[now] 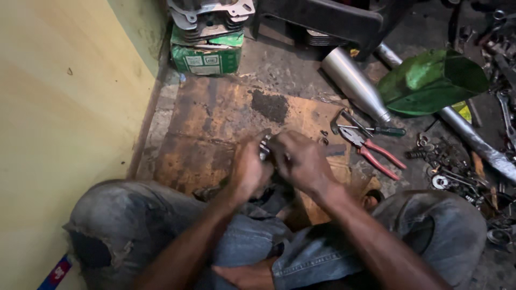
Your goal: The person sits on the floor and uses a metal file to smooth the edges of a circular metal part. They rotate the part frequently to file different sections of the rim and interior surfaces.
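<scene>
Metal part (265, 146) x1, gripped by both hands, L (250, 171) & R (301, 160); red-handled pliers (371, 149) x1 nearby.

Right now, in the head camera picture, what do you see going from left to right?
Yellow wall → green box → left hand → right hand → red-handled pliers → green leaf → pile of small metal parts.

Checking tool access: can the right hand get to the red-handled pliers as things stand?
Probably yes. The red-handled pliers lie in the open on the cardboard, just beside the right hand, with nothing between them. But that hand is busy with a small metal part.
</scene>
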